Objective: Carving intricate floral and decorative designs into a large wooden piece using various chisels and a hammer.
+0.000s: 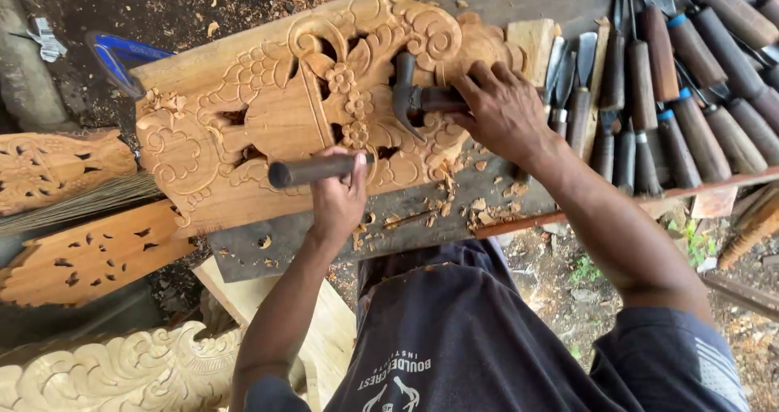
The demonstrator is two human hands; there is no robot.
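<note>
the left hand (339,195) is clenched around a dark round-handled chisel (312,169) lying across the pale carved floral wooden panel (268,112) on the grey desk (422,217), while the right hand (499,108) grips a dark metal hammer (406,96) above it, and an off-line blow could chip the thin scrollwork.

The carved panel (268,112) fills the left and middle of the counter (454,217). A row of chisels (673,96) blocks its right end. Between them, a strip along the near edge lies open apart from wood chips (487,209). The hands (503,108) reach in from that edge.
</note>
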